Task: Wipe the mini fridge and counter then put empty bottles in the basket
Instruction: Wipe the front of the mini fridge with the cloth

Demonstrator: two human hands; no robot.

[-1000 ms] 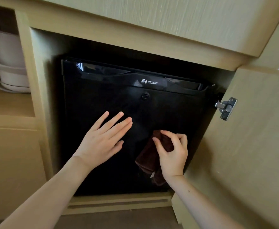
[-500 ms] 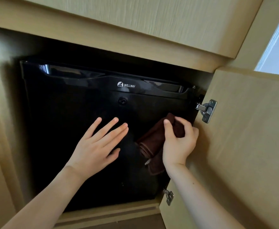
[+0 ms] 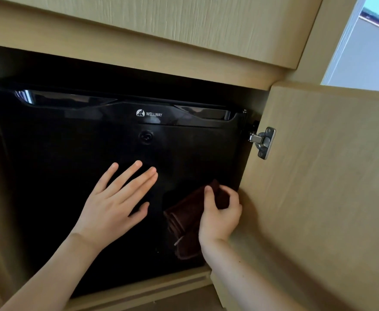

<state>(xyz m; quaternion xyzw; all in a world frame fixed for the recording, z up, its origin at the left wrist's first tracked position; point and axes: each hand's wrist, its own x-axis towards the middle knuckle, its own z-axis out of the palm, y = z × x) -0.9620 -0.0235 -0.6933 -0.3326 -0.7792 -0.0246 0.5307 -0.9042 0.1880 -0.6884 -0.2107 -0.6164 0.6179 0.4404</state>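
Observation:
A black mini fridge sits inside a light wood cabinet, its door closed, with a white logo near the top. My left hand lies flat on the fridge door, fingers straight and spread. My right hand grips a folded dark brown cloth and holds it against the lower right part of the fridge door, close to the cabinet's side. No bottles or basket are in view.
The cabinet door stands open at the right, with a metal hinge beside the fridge's top right corner. The counter's wooden front runs overhead. A window shows at the top right. The cabinet's bottom ledge lies under the fridge.
My right hand moved the cloth from the lower middle of the door up to the right edge, then down along that edge. My left hand stayed flat on the door. The view shifted right.

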